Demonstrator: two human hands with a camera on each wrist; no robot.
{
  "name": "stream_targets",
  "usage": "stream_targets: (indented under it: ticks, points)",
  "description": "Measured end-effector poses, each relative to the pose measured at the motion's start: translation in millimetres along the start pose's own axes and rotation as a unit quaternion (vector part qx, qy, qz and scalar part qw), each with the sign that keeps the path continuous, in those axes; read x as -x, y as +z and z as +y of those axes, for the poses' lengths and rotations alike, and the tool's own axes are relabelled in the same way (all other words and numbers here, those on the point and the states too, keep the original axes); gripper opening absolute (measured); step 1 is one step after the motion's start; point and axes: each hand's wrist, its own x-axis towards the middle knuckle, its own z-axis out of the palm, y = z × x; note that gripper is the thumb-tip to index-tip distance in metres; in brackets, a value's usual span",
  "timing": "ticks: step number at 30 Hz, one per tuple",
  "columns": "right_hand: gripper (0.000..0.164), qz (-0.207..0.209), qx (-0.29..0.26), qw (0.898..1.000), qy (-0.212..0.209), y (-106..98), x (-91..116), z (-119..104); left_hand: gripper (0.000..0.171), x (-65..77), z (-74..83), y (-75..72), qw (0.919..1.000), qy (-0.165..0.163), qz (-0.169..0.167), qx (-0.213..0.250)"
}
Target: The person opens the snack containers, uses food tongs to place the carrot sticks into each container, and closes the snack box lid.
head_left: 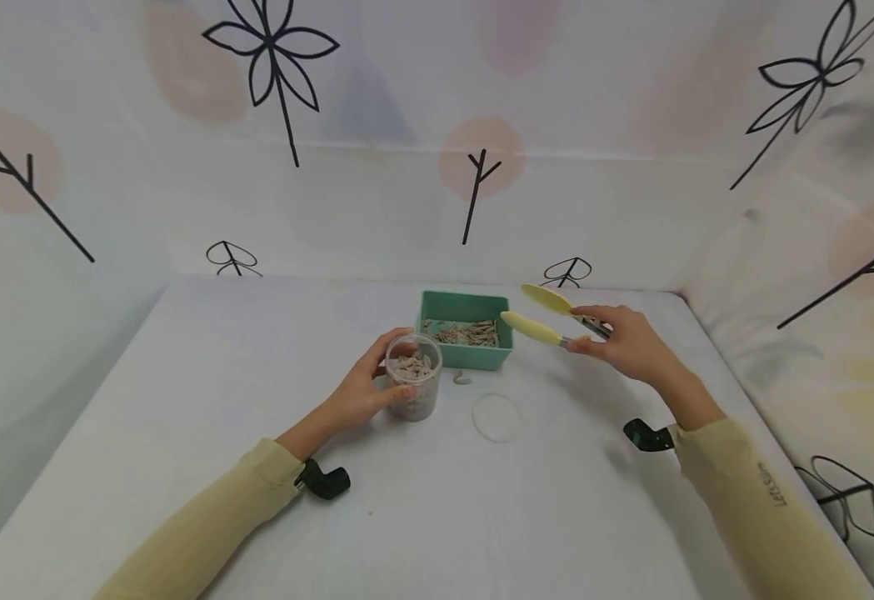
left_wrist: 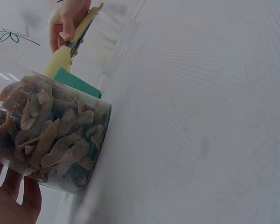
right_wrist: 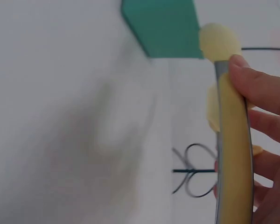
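Note:
My left hand grips a clear plastic jar, fingers behind it and thumb along the near side. Brownish-grey dried pieces fill much of the jar, as the left wrist view shows. In my right hand is a pair of tongs with pale yellow tips and metal arms. The tips stand apart with nothing between them, beside the right end of a green rectangular tub. Inside the tub lie more of the dried pieces, heaped toward its right side.
A single dried piece lies on the white table in front of the tub. Nearby is a thin, clear round lid. Patterned white cloth rises behind the table and at both sides.

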Motion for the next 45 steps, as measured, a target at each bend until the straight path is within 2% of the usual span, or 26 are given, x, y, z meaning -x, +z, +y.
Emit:
stream_targets:
  ticks: [6, 12, 21, 25, 31, 33, 36, 42, 45]
  points:
    - [0.075, 0.045, -0.031, 0.997, 0.046, 17, 6, 25, 0.080, -1.8, 0.6, 1.1, 1.0000, 0.000, -0.004, -0.003]
    - [0.074, 0.061, -0.019, 0.995, 0.079, 33, 10, 43, 0.080, -1.7, 1.5, 1.3, 1.0000, -0.004, -0.002, -0.009]
    - [0.075, 0.092, -0.006, 0.993, 0.076, 52, 14, 58, 0.081, -1.0, 0.9, 0.2, 1.0000, 0.001, -0.003, -0.009]
    - [0.082, 0.077, -0.009, 0.993, 0.091, 51, 14, 57, 0.082, -0.9, 1.0, -0.5, 1.0000, 0.000, -0.004, -0.009]
    - [0.104, 0.033, -0.009, 0.993, 0.116, 43, 12, 55, 0.081, -2.3, -0.8, -0.8, 0.9999, 0.003, -0.005, -0.011]
    - [0.107, 0.033, -0.015, 0.992, 0.118, 39, 12, 53, 0.081, -2.0, -0.8, -0.7, 0.9999, 0.003, -0.006, -0.011]
    - [0.101, 0.063, -0.027, 0.992, 0.109, 34, 16, 49, 0.082, -0.7, -0.3, -0.8, 0.9999, -0.001, -0.004, -0.011]
    - [0.066, 0.161, -0.046, 0.983, 0.069, 34, 26, 29, 0.082, 0.6, 1.5, -1.3, 0.9999, -0.004, -0.003, -0.014]
    - [0.052, 0.194, -0.064, 0.978, 0.048, 40, 29, 14, 0.082, 0.4, 2.2, -1.2, 0.9999, -0.003, -0.003, -0.015]
